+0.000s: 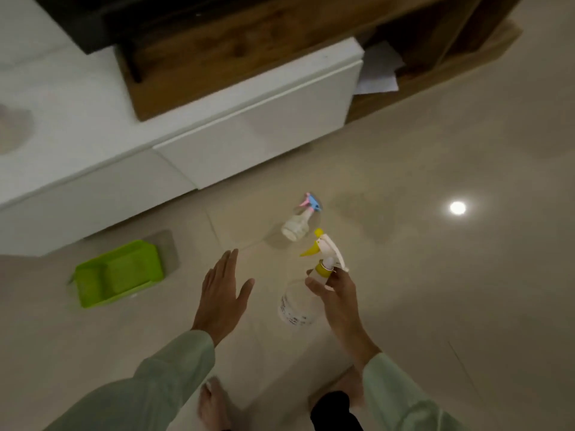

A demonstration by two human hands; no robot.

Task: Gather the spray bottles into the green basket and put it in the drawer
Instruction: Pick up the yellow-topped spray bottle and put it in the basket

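Head view: right hand lifts the yellow-triggered bottle while the basket waits at the left.

Right-hand fingers (314,286) are curled round the neck of the clear plastic spray bottle with the yellow and white trigger head (323,259), its body hanging below the right hand (337,298) above the glossy beige tiled floor (466,306). The left hand (222,295) is spread flat and holds nothing, hovering between bottle and shallow bright-green plastic basket (119,273), which lies near-left on the tiles. A second small clear spray bottle with the pink and blue trigger (300,220) lies on its side farther off, below the white drawer front (255,135). Best, I judge, to keep the neck grip firm, carry leftward low, and lay the bottle flat in the basket.
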